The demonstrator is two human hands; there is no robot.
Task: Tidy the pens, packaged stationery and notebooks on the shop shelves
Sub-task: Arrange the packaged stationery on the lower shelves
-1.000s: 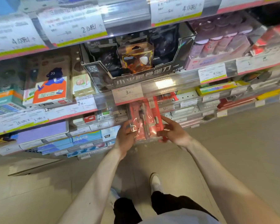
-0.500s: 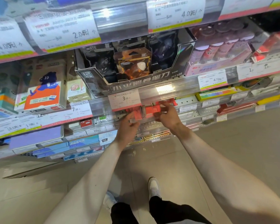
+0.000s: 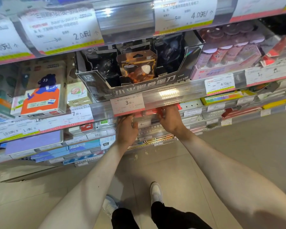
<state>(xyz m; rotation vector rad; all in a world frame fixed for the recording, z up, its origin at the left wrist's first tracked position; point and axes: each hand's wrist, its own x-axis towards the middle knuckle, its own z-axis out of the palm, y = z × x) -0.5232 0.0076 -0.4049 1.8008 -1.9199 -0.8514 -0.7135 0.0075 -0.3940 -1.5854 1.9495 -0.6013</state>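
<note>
My two hands, left hand (image 3: 126,129) and right hand (image 3: 169,120), both closed round one red packet (image 3: 149,111) (mostly hidden under the shelf rail (image 3: 185,95)).

— What is the person wearing?
— Bare forearms, no sleeves reaching them; the left hand (image 3: 126,129) and right hand (image 3: 169,119) carry no gloves.
— And lower down?
— Black trousers (image 3: 168,215), plus pale white low-top shoes (image 3: 156,191) with rounded toes.

Bright; shelf-rail (image 3: 168,94) glare; edges perhaps blurred.
</note>
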